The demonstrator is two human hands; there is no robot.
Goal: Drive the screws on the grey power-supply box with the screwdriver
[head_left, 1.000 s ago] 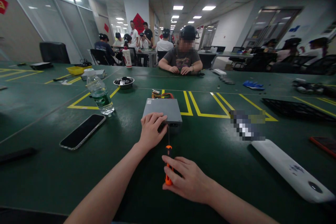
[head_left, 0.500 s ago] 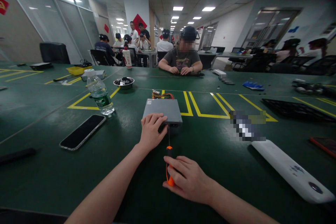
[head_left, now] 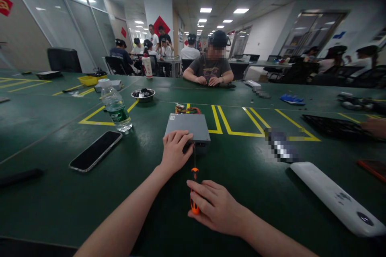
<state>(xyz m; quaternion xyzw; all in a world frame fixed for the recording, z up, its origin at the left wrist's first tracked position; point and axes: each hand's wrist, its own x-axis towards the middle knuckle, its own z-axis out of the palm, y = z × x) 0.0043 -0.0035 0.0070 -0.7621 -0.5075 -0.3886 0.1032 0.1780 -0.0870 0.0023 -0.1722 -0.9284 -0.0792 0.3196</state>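
A grey computer power supply (head_left: 189,124) lies on the green table, its bundle of coloured wires (head_left: 187,110) at the far side. My left hand (head_left: 176,148) grips its near left part, fingers over the top and the thumb down at the front face. In my right hand (head_left: 214,207) is a screwdriver (head_left: 195,174) with an orange and black handle, held between thumb and fingers. Its thin shaft points away from me and reaches the front face beside my left thumb. Exactly where the tip sits is too small to make out.
Left of the power supply are a water bottle (head_left: 117,108), a phone (head_left: 95,151) and a metal bowl (head_left: 143,94). To the right lie a long white device (head_left: 334,196) and a black panel (head_left: 331,125), touched by another person's hand (head_left: 376,127). A person (head_left: 211,68) sits opposite.
The screwdriver's handle has turned a little in my right hand, while my left hand stays on the power supply. Another person's hand has come in at the right edge, onto the black panel.
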